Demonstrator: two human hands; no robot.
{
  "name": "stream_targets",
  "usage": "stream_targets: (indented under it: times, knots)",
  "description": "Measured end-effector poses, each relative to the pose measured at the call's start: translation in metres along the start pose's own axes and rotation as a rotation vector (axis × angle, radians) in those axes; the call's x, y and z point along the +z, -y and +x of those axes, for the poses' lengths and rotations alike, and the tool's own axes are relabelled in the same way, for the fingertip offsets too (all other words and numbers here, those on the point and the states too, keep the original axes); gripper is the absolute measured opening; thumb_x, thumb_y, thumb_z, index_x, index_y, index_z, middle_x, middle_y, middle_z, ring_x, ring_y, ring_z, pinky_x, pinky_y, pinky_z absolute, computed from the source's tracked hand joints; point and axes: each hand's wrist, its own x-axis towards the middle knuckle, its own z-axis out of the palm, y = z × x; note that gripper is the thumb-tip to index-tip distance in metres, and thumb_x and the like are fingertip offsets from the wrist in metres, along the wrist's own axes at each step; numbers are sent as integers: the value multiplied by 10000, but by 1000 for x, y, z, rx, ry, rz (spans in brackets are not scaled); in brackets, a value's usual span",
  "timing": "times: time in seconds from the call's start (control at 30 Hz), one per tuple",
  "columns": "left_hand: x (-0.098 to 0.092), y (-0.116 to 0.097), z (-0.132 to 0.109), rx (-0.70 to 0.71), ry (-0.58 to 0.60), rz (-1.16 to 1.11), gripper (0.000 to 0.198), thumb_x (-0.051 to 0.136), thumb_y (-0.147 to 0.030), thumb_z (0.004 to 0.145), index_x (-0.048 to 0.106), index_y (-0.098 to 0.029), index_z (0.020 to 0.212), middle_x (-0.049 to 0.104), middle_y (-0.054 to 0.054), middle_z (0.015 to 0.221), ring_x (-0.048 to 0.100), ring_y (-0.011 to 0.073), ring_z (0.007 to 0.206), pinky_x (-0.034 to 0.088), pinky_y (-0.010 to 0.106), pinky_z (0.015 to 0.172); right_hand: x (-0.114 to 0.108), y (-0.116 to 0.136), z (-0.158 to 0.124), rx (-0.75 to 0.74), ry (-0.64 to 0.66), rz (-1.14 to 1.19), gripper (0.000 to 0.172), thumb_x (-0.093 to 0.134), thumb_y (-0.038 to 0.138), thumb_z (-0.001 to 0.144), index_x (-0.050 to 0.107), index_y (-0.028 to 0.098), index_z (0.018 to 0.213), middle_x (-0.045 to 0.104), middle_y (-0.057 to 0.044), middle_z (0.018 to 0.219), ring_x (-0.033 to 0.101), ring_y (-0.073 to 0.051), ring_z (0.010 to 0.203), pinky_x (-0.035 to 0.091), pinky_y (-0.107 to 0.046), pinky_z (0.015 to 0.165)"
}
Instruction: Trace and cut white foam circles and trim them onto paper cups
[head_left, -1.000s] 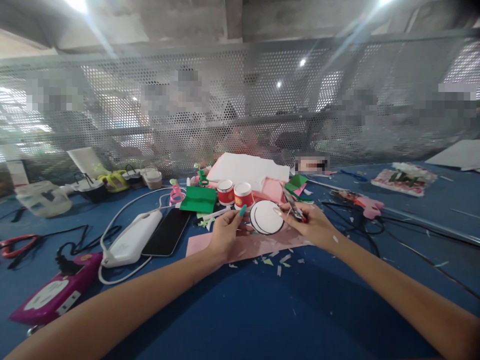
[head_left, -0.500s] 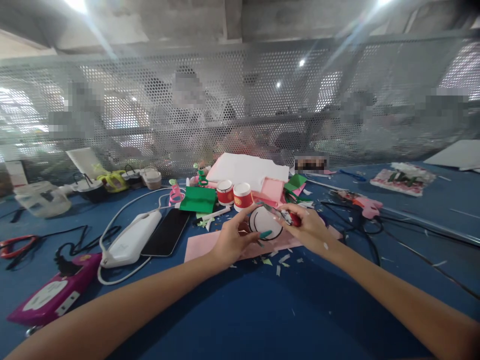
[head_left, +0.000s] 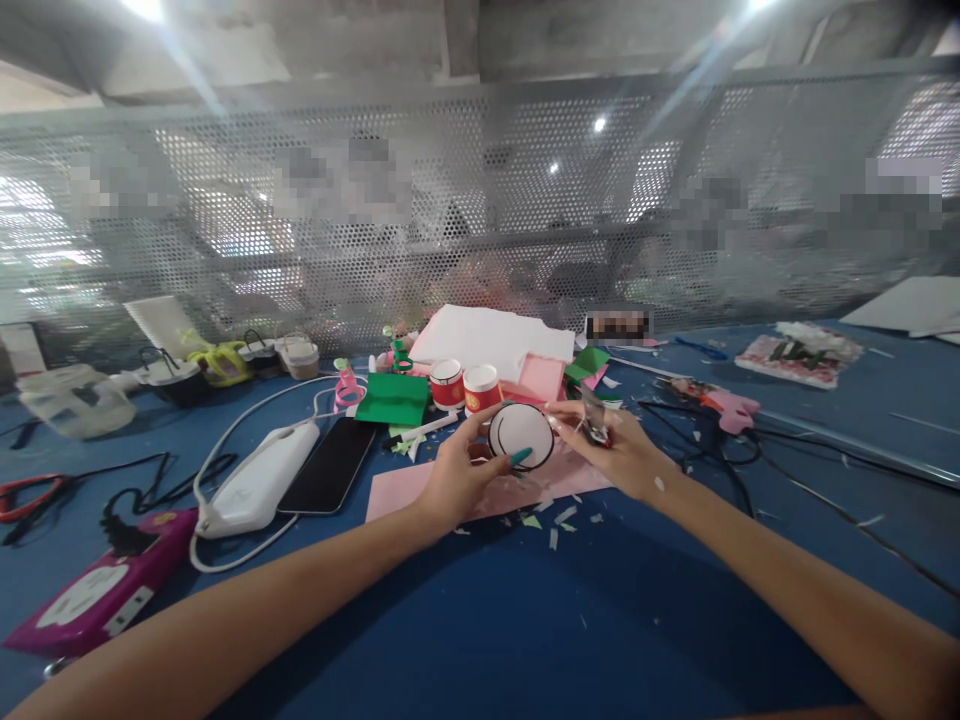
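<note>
A round white paper piece (head_left: 517,437) with a black outline and a curved black line inside is held up over the pink paper strip (head_left: 401,492). My left hand (head_left: 461,465) pinches its left and lower edge, the thumb with a teal nail lying across its face. My right hand (head_left: 619,445) is closed around a pair of scissors (head_left: 596,415), whose metal part points upward. The fingertips of that hand reach to the right edge of the round piece. Fingers hide most of the scissors' handles.
Small paper scraps (head_left: 564,515) lie below the hands. Behind stand two red-and-white cups (head_left: 481,392), beside green paper (head_left: 391,400). At left are a phone (head_left: 330,466), a white power bank (head_left: 262,480) and a purple power strip (head_left: 105,590). A pink glue gun (head_left: 731,410) with cables lies right.
The scissors have swung away from the round piece, from pointing left across it to pointing upward. The right fingertips now meet its edge. The round piece has shifted slightly left and up.
</note>
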Motion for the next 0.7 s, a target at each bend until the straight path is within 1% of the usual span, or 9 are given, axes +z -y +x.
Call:
stream_targets:
  times: [0.13, 0.23, 0.37, 0.47, 0.6, 0.7]
  knots:
    - [0, 2, -1, 2, 31, -29, 626, 713, -139, 677, 515, -211, 1267, 642, 62, 1048, 660, 166, 825, 576, 274, 683, 0, -1, -1, -30, 5, -19, 329, 563, 312, 815, 686, 189, 1095, 736, -85, 1025, 693, -236, 927, 545, -354, 814]
    - [1, 5, -1, -6, 41, -27, 627, 720, -151, 682, 510, -220, 1269, 654, 57, 1010, 676, 165, 793, 574, 272, 674, 1, -2, -1, -54, 8, -71, 302, 565, 286, 813, 694, 200, 1072, 730, -75, 1059, 689, -225, 954, 540, -344, 835]
    - [2, 5, -1, -29, 49, -21, 618, 730, -157, 680, 518, -230, 1256, 662, 49, 998, 685, 156, 747, 573, 264, 645, 2, -4, 0, -81, 6, -126, 281, 541, 238, 810, 704, 181, 1032, 745, -77, 995, 705, -210, 871, 551, -308, 752]
    - [2, 4, -1, -36, 51, -74, 621, 747, -192, 684, 513, -223, 1258, 661, 50, 988, 685, 155, 739, 576, 264, 642, 2, -4, 0, -98, 9, -163, 291, 536, 220, 792, 699, 163, 1026, 748, -80, 965, 705, -201, 832, 545, -298, 725]
    - [2, 4, 0, -31, 31, -195, 745, 790, -227, 657, 457, -239, 1323, 620, 5, 890, 672, 139, 696, 585, 284, 651, 0, -3, 0, -54, -18, -202, 289, 550, 242, 778, 688, 171, 1022, 749, -75, 909, 699, -201, 770, 538, -304, 676]
    - [1, 4, 1, -32, 39, -259, 791, 809, -209, 630, 452, -245, 1335, 580, -28, 830, 660, 129, 682, 586, 295, 668, 1, -5, 0, -21, -48, -204, 272, 558, 250, 772, 683, 180, 1003, 748, -74, 904, 696, -208, 791, 527, -307, 692]
